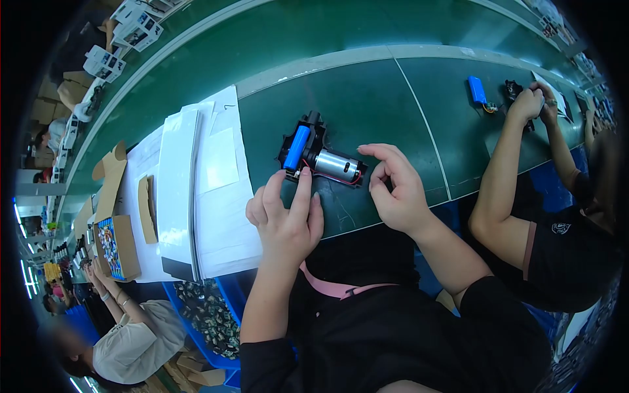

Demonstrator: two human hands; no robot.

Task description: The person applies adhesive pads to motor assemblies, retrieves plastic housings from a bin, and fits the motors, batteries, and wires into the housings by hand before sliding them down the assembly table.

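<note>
Green bench (357, 78) runs in a curve across the view, whose far edges bend away into black, cutting off the shelves and workers there. On it sits a black housing (314, 131) with a blue cylinder (297, 147) and a silver motor (336, 166) joined by red wire. With my left hand (285, 223) I touch its near edge, grip open, fingers spread; my fingertips partly hide the wire ends, so I can't make out the joint. My right hand (396, 190) hovers just beside the motor's end, grip open, thumb and forefinger apart. White sheets (219, 157) lie to my left, one corner bearing a small dark mark like a 7. Beyond, an open carton (124, 245) holds small coloured pieces, any print unreadable. A co-worker's black sleeve (563, 252) carries a white emblem, its lettering too small for me to read surely.
</note>
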